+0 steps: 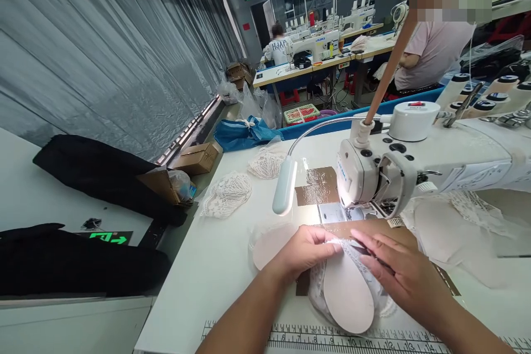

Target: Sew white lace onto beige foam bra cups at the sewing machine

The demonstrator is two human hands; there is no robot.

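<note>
A lace piece (318, 287) with a pale oval pad (348, 293) on it lies before the sewing machine (359, 177). My left hand (309, 251) pinches its upper end between thumb and fingers, just in front of the needle area. My right hand (394, 265) is on the right side of the lace, fingers bent round a thin dark tool (375, 259), mostly hidden, whose kind I cannot make out. Another pale pad with sheer fabric (269, 246) lies to the left of my left hand.
Lace cups (228, 193) lie at the table's left edge. A gooseneck lamp (285, 185) hangs left of the needle. More lace and pads (448, 232) lie to the right, thread cones (456, 88) behind. A ruler strip (315, 337) runs along the front. Two people sit farther back.
</note>
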